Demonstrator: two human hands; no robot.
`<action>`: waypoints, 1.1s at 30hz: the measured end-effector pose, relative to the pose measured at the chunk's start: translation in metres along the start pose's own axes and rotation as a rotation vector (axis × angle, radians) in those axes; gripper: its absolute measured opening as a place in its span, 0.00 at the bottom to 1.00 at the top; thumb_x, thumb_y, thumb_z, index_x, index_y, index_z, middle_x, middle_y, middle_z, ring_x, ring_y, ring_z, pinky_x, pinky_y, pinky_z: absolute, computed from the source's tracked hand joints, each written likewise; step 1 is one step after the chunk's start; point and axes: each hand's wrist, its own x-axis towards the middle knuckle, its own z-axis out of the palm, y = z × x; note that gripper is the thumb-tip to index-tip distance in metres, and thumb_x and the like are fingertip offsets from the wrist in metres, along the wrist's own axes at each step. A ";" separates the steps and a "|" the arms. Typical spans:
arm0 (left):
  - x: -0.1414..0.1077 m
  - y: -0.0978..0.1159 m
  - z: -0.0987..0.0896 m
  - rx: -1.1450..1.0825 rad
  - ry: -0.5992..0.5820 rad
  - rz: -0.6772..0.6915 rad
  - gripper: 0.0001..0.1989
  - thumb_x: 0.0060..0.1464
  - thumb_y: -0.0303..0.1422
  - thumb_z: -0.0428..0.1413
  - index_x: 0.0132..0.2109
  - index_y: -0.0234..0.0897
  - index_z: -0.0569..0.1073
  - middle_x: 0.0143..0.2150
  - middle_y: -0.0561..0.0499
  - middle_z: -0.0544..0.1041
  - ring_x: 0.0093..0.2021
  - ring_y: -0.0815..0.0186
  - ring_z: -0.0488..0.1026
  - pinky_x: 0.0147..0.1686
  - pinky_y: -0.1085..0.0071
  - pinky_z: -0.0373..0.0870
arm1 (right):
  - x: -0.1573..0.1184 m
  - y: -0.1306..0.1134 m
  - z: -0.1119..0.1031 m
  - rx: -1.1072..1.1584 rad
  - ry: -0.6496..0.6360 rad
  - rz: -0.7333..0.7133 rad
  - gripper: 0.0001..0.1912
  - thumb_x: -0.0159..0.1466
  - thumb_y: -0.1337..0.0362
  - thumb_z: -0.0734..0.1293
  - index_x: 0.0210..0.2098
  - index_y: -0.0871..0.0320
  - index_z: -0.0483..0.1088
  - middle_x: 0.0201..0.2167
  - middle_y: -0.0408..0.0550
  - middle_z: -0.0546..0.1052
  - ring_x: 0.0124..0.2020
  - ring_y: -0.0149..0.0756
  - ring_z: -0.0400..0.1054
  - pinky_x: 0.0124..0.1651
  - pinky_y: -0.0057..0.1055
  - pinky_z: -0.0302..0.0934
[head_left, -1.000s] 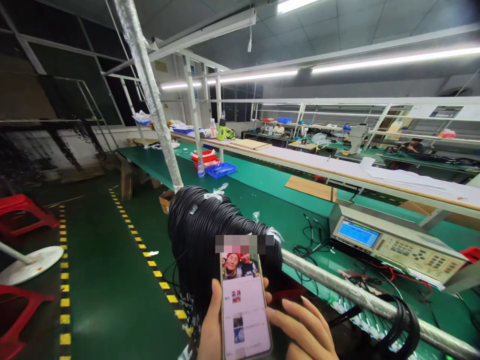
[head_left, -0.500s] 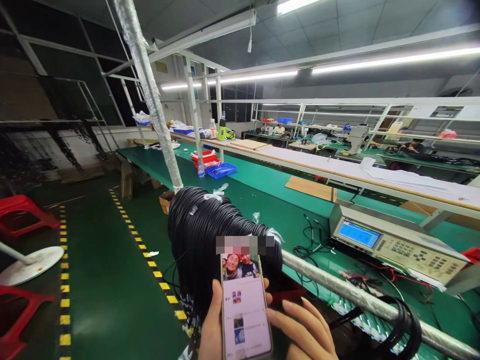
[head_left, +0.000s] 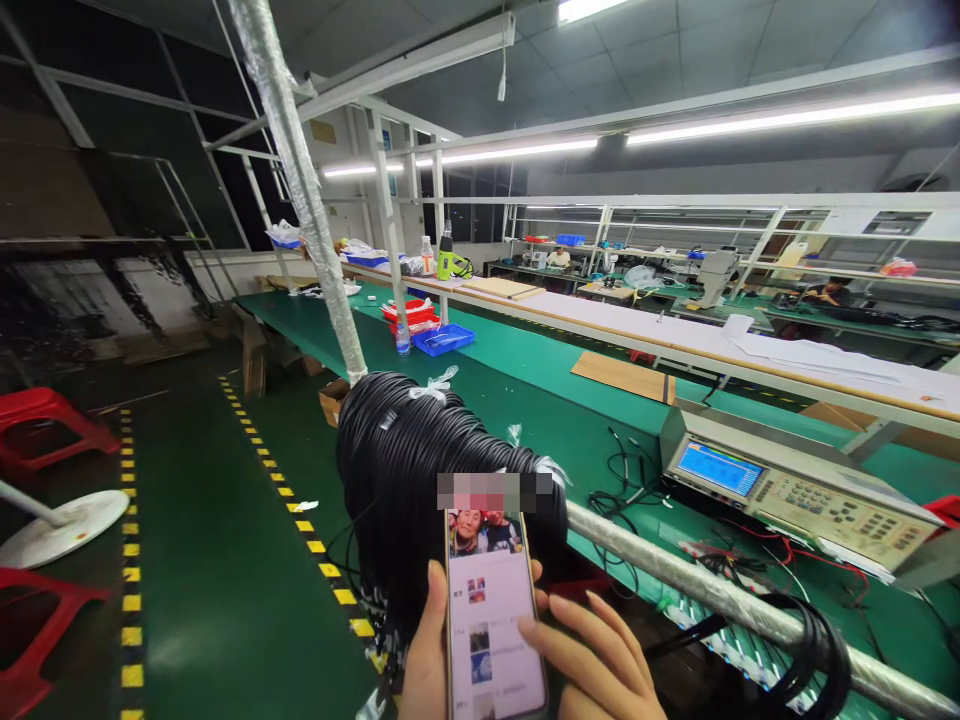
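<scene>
A smartphone [head_left: 496,610] with a lit screen of photos and text rows stands upright in my left hand [head_left: 426,650], whose thumb lies along its left edge and fingertips wrap round the right edge. My right hand [head_left: 596,660] is beside it with fingers apart, one fingertip over the right part of the screen, holding nothing; whether it touches the glass cannot be told. Just behind the phone, a thick bundle of black cables [head_left: 412,470] hangs on a wrapped metal bar [head_left: 690,570].
A bench tester [head_left: 795,490] stands on the green table [head_left: 525,400] at right, near loose cables. Farther back are a blue tray [head_left: 444,340], cardboard [head_left: 624,377] and a wrapped post [head_left: 307,190]. Red stools [head_left: 56,425] stand at left. Two people sit at distant benches.
My right hand has moved slightly left, bringing a fingertip from the phone's edge to over its screen. The phone and my left hand have shifted slightly right in view.
</scene>
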 end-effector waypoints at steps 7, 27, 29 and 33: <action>-0.001 -0.001 0.003 0.021 -0.001 0.000 0.40 0.60 0.57 0.38 0.56 0.27 0.74 0.49 0.32 0.81 0.53 0.51 0.76 0.53 0.61 0.66 | 0.003 0.003 -0.002 -0.024 -0.007 0.009 0.26 0.71 0.54 0.60 0.18 0.54 0.62 0.44 0.38 0.82 0.53 0.37 0.73 0.69 0.40 0.54; 0.001 -0.003 0.004 -0.054 0.004 0.006 0.40 0.58 0.58 0.42 0.55 0.24 0.75 0.47 0.33 0.82 0.49 0.52 0.77 0.55 0.59 0.65 | 0.002 -0.003 0.000 0.052 0.050 0.062 0.22 0.71 0.72 0.57 0.20 0.54 0.60 0.44 0.36 0.82 0.53 0.35 0.71 0.66 0.40 0.55; 0.000 -0.003 0.005 -0.051 0.011 0.002 0.40 0.59 0.57 0.42 0.55 0.24 0.75 0.46 0.33 0.82 0.49 0.53 0.77 0.55 0.60 0.65 | 0.000 -0.003 0.000 0.057 0.050 0.076 0.21 0.71 0.72 0.57 0.21 0.54 0.60 0.44 0.36 0.82 0.54 0.36 0.70 0.66 0.41 0.54; 0.000 -0.003 0.005 -0.016 0.017 0.015 0.40 0.60 0.57 0.41 0.55 0.25 0.75 0.47 0.33 0.82 0.49 0.53 0.78 0.55 0.60 0.66 | -0.002 -0.002 0.000 0.057 0.028 0.078 0.21 0.71 0.73 0.56 0.21 0.54 0.61 0.45 0.35 0.82 0.54 0.36 0.71 0.66 0.41 0.54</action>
